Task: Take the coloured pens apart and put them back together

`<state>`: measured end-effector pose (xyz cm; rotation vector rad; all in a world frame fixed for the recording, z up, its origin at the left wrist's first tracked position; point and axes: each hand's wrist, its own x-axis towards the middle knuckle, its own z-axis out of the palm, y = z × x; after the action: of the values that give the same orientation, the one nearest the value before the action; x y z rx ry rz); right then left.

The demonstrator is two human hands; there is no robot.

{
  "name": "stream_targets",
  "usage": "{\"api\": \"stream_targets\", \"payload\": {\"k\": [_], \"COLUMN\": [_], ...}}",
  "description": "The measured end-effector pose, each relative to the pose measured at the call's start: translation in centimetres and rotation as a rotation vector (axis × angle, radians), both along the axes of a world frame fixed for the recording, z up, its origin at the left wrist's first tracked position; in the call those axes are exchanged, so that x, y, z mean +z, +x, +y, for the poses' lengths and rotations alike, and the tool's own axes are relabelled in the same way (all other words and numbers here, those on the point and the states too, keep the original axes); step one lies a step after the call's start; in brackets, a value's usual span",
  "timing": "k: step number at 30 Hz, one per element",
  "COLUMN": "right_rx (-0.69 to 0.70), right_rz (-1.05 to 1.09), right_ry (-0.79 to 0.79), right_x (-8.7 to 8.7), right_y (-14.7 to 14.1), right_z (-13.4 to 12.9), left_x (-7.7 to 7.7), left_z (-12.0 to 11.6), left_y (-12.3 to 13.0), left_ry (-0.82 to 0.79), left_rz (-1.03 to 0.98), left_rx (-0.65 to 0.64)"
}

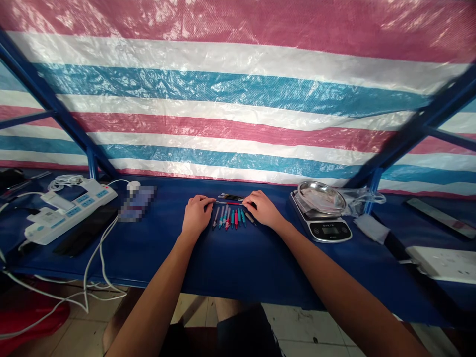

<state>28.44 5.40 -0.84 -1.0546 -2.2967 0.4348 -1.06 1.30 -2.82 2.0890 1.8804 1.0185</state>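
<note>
My left hand (197, 214) and my right hand (264, 208) lie palm down on a blue tabletop (238, 258), fingers pointing inward. Between them a thin red pen (228, 203) runs crosswise, its ends at my fingertips. I cannot tell whether either hand grips it. Behind it lie several thin black-handled brushes (230, 197). Nearer me, several pens with teal and red barrels (231, 218) sit side by side, pointing toward me, just below the red pen and between my wrists.
A steel dish (322, 197) sits on a digital kitchen scale (330, 230) right of my right hand. A power strip (70, 210) with white cables lies at the left, beside a blurred flat object (136, 203). A striped tarp (238, 104) hangs behind the blue shelf frame.
</note>
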Motion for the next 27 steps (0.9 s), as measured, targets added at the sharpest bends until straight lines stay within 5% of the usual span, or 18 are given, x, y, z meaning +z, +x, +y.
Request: {"api": "stream_targets", "payload": {"k": [27], "right_rx": [0.005], "right_rz": [0.005], "right_ry": [0.031], "right_x": [-0.28], "right_y": [-0.41], "right_z": [-0.2], "left_x": [0.32], "left_z": [0.52], "left_y": [0.7], "left_ry": [0.008], "left_rz": [-0.2], "left_rx": [-0.185]}}
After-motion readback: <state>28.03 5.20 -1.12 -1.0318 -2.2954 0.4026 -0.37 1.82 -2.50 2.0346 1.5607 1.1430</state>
